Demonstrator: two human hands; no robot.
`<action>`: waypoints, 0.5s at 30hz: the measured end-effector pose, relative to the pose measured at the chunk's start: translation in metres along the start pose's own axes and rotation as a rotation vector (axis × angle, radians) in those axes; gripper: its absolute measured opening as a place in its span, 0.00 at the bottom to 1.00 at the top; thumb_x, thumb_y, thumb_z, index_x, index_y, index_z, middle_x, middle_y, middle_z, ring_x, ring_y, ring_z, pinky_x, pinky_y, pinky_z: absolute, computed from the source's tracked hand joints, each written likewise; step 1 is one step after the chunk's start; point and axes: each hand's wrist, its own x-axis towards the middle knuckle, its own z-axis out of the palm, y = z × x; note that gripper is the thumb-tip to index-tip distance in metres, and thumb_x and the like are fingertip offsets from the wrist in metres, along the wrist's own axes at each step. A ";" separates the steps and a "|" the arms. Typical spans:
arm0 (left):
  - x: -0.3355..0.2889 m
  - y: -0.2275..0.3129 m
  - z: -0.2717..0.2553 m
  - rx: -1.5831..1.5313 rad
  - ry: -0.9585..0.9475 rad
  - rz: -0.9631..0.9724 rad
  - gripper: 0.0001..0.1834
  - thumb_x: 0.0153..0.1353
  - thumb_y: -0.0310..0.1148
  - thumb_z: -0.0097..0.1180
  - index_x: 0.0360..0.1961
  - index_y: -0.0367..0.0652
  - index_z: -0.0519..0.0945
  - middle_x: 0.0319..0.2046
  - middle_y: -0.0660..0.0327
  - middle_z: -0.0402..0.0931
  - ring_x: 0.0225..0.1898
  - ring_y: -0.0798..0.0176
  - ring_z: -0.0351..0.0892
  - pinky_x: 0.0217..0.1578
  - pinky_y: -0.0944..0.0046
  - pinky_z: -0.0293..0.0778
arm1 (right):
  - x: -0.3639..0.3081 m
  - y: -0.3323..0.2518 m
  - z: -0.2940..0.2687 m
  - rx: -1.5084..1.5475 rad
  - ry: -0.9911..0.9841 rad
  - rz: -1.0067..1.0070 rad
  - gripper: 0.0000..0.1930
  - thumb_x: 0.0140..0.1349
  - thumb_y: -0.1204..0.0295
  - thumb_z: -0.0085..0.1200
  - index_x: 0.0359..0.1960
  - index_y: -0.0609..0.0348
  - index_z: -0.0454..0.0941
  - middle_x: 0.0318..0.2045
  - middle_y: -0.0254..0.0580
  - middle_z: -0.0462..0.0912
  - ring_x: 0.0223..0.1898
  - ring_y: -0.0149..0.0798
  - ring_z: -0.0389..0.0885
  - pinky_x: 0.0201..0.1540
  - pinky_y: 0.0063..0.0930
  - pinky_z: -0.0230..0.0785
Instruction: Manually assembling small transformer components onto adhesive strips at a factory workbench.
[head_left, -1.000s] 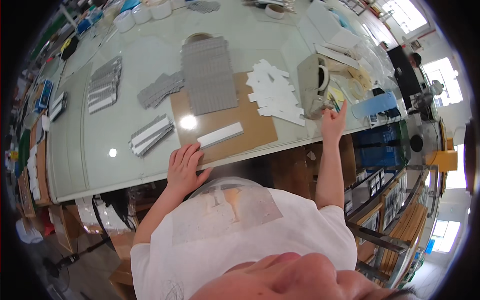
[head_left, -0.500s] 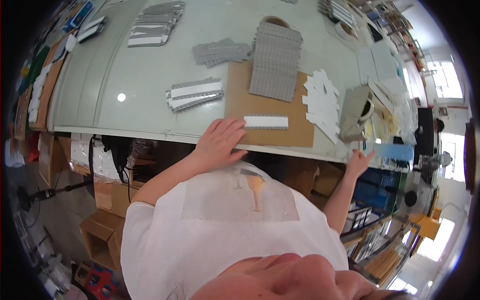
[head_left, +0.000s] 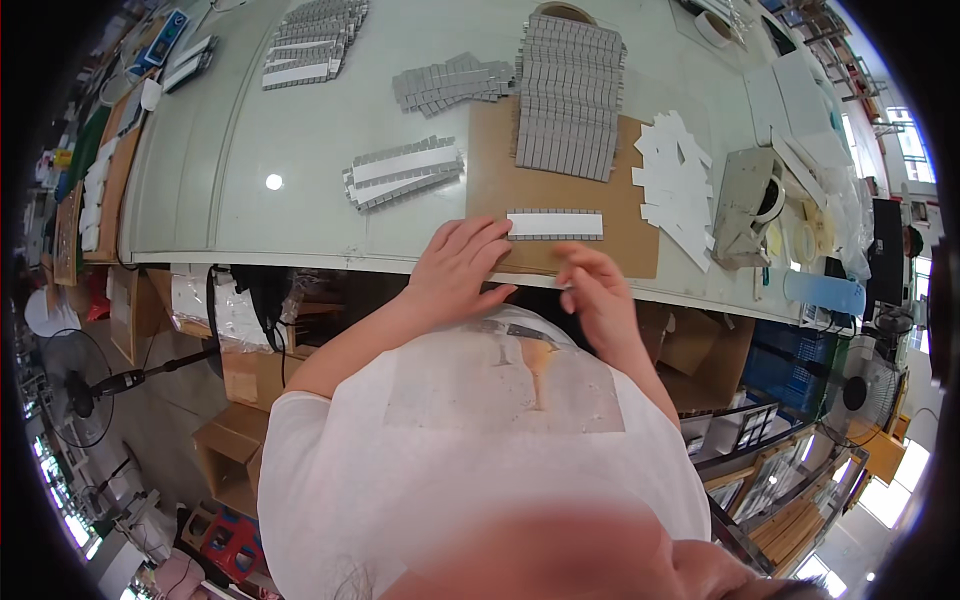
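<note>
A grey strip with notched edges and a white strip on top [head_left: 555, 224] lies on a brown cardboard sheet [head_left: 640, 200] by the table's front edge. My left hand [head_left: 460, 262] lies flat with fingers stretched out, its fingertips at the strip's left end. Just below the strip's right half hovers my right hand [head_left: 600, 295], fingers curled and thumb close to the forefinger. Whatever they pinch, if anything, is too small to make out. Beyond the strip, a large stack of grey notched strips [head_left: 570, 100] covers the far part of the cardboard.
White paper strips [head_left: 674, 185] lie fanned at the right, beside a tape dispenser [head_left: 748, 205] and a light-blue piece [head_left: 825, 292]. Leftward are white-topped strips [head_left: 405, 172], loose grey strips [head_left: 450, 84] and another pile [head_left: 312, 45]. A tape roll [head_left: 712, 30] stands far right.
My right hand has come left from beside the tape dispenser to just below the strip. My left hand stays at the strip's left end. The whole view has shifted slightly.
</note>
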 end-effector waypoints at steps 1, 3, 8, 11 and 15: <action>0.000 0.000 -0.001 0.000 0.010 0.003 0.30 0.53 0.42 0.72 0.53 0.42 0.74 0.66 0.56 0.71 0.68 0.51 0.66 0.66 0.49 0.63 | 0.005 0.006 0.003 0.006 -0.004 0.000 0.14 0.74 0.75 0.52 0.59 0.54 0.77 0.46 0.50 0.85 0.33 0.30 0.81 0.31 0.21 0.73; -0.001 -0.001 0.003 0.012 0.024 0.009 0.31 0.52 0.42 0.73 0.54 0.44 0.73 0.66 0.57 0.72 0.67 0.51 0.68 0.65 0.49 0.64 | 0.013 0.014 0.008 0.275 -0.238 0.299 0.22 0.78 0.72 0.45 0.72 0.51 0.68 0.41 0.48 0.84 0.28 0.30 0.78 0.30 0.21 0.71; -0.001 -0.003 0.006 0.008 0.069 0.019 0.32 0.50 0.40 0.73 0.54 0.45 0.73 0.65 0.58 0.73 0.66 0.52 0.71 0.63 0.49 0.66 | 0.019 0.024 0.015 0.212 -0.182 0.412 0.24 0.82 0.67 0.38 0.78 0.49 0.59 0.37 0.48 0.85 0.25 0.31 0.76 0.30 0.22 0.71; 0.000 -0.003 0.005 0.012 0.079 0.026 0.32 0.50 0.40 0.73 0.54 0.44 0.73 0.65 0.58 0.73 0.66 0.52 0.71 0.63 0.50 0.66 | 0.019 0.023 0.018 0.178 -0.151 0.412 0.25 0.82 0.65 0.38 0.78 0.51 0.58 0.36 0.51 0.85 0.23 0.33 0.77 0.28 0.23 0.71; 0.000 -0.002 0.005 0.008 0.076 0.022 0.32 0.51 0.40 0.73 0.55 0.43 0.73 0.64 0.58 0.73 0.66 0.52 0.70 0.64 0.49 0.66 | 0.018 0.026 0.018 0.150 -0.137 0.396 0.25 0.83 0.64 0.37 0.78 0.51 0.57 0.36 0.51 0.86 0.23 0.34 0.78 0.29 0.23 0.73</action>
